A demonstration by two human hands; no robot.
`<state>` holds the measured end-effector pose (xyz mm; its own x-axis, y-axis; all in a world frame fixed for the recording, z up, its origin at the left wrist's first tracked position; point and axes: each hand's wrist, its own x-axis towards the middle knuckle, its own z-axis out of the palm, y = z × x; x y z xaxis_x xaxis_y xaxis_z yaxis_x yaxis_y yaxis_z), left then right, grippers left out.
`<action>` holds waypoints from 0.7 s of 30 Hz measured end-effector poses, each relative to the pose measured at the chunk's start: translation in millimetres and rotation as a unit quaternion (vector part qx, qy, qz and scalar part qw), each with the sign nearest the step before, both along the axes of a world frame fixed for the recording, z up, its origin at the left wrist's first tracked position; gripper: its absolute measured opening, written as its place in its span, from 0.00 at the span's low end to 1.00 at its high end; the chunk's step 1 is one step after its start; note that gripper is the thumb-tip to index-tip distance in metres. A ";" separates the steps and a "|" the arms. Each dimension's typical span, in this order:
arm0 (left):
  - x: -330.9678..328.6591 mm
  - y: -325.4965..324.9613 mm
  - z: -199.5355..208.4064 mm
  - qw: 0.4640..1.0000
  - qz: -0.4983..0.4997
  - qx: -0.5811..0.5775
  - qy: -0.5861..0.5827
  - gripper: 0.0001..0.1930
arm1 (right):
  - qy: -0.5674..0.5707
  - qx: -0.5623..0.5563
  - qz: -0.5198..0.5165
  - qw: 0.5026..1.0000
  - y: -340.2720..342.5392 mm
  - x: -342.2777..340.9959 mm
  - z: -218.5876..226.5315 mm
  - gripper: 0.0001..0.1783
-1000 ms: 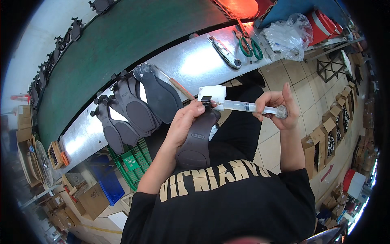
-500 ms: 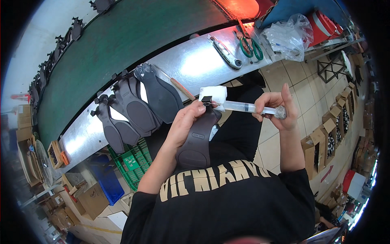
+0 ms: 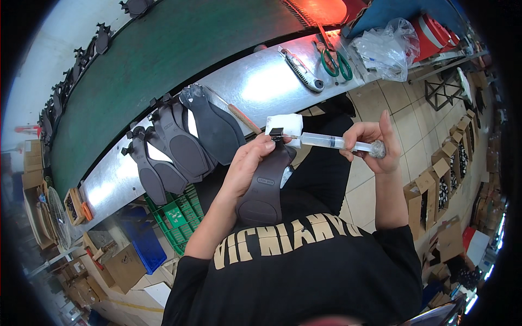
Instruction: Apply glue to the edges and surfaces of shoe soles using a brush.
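Observation:
My left hand (image 3: 248,163) is closed on the upper end of a dark brown sole-shaped piece (image 3: 261,195), whose wide part hangs down against my lap. A small black block (image 3: 277,132) sticks up at its top, by my thumb and fingertips. My right hand (image 3: 371,142) grips a clear plastic syringe (image 3: 324,141), its fingers around the barrel's rear and the plunger end, thumb raised. The syringe lies nearly level, its tip pointing left at the black block; whether they touch I cannot tell. Behind the tip is a white pad (image 3: 286,125).
Several similar dark soles (image 3: 185,146) lie on the metal bench edge (image 3: 239,81), beside a wooden-handled tool (image 3: 244,118). Further right are a utility knife (image 3: 302,70) and green-handled scissors (image 3: 336,64). A green belt (image 3: 163,49) runs behind. A green crate (image 3: 176,214) stands below.
Both hands stay nearly in place, with the syringe tilted very slightly differently. In the far lower right background, a cardboard box and dark shapes have shifted.

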<state>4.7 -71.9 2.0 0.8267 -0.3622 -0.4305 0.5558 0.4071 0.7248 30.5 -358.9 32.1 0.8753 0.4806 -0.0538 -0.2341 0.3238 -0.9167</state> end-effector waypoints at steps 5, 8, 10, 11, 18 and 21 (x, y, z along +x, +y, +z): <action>-0.4 1.0 -2.4 1.000 -0.002 0.001 0.001 0.16 | -0.006 0.001 0.009 1.000 0.7 0.5 3.9 0.48; -0.3 2.3 -4.1 1.000 -0.023 0.018 0.002 0.22 | -0.007 0.000 0.009 1.000 4.1 0.2 3.5 0.48; -0.7 1.2 -3.9 0.999 -0.022 0.027 -0.011 0.21 | -0.006 -0.002 0.005 1.000 5.0 0.4 2.7 0.48; -1.1 1.3 -5.1 0.999 -0.021 0.028 -0.012 0.21 | -0.009 -0.007 0.008 1.000 5.4 1.2 2.6 0.48; -3.9 0.6 -7.2 0.998 -0.011 0.050 -0.043 0.20 | -0.017 -0.033 0.020 0.999 4.0 1.0 9.4 0.48; -3.5 1.6 -7.1 0.997 -0.011 0.050 -0.054 0.20 | -0.006 -0.024 0.008 1.000 1.6 0.3 7.7 0.49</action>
